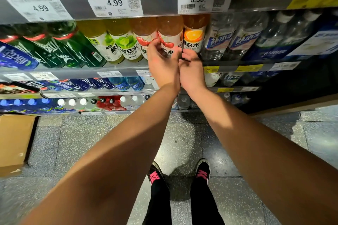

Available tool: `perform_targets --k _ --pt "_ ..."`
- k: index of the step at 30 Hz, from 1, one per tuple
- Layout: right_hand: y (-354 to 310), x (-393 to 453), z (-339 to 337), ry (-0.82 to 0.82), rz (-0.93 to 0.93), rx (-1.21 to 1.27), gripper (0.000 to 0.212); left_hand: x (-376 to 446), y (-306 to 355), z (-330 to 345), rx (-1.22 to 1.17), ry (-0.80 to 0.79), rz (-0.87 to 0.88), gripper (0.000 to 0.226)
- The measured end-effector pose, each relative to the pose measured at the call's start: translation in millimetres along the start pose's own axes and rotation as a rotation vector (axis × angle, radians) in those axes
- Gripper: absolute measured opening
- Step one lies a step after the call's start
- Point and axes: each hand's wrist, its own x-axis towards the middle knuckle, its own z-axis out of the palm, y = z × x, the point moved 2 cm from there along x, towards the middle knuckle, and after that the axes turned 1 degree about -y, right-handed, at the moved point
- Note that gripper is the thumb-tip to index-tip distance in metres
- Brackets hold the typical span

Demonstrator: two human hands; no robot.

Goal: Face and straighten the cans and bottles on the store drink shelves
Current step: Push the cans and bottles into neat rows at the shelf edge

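The left hand [161, 64] and right hand [192, 71] are raised together at the second shelf; a cherry-label bottle [169, 37] is clasped by curled fingers on both sides, at the lower label. It stands between a matching bottle [144, 34] and an orange-label bottle [194, 33]. A full, fairly heavy, smooth plastic body is judged; a firm mid-body hold is advised.

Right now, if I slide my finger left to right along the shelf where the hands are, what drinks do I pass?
Green bottles → lime bottles → cherry bottle, held by the left hand and right hand → orange bottle → clear water bottles.
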Motion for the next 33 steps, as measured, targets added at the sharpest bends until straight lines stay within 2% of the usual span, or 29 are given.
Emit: perform_targets --k 4,8,11,13,17,20,23,29,33 --pt "-1 -1 8 0.017 -0.015 0.013 0.033 2 -2 -21 0.026 -0.027 0.049 0.036" --pt "-6 -12 16 0.141 -0.094 -0.023 0.025 13 -12 -71 0.088 0.037 0.119 0.026" --pt "-14 -21 26 0.221 -0.146 -0.041 0.025 39 -22 -111 0.119 0.174 0.075 0.038" --pt "-20 -25 36 0.235 -0.094 -0.025 0.027 60 -28 -128 0.149 0.218 0.042 0.050" --pt "-34 -33 66 0.232 -0.102 -0.007 0.050 89 -32 -138 0.171 0.150 -0.009 0.068" --pt "-45 -39 79 0.161 -0.067 -0.018 0.050 100 -33 -140 0.207 0.129 0.009 0.069" --pt "-45 -40 87 0.223 -0.133 -0.021 0.056 107 -35 -141 0.234 0.117 0.021 0.068" --pt "-40 -33 96 0.246 -0.103 -0.021 0.052 111 -38 -144 0.243 0.111 0.031 0.070" --pt "-38 -27 100 0.246 -0.114 -0.006 0.057 108 -40 -145 0.228 0.109 0.057 0.069"
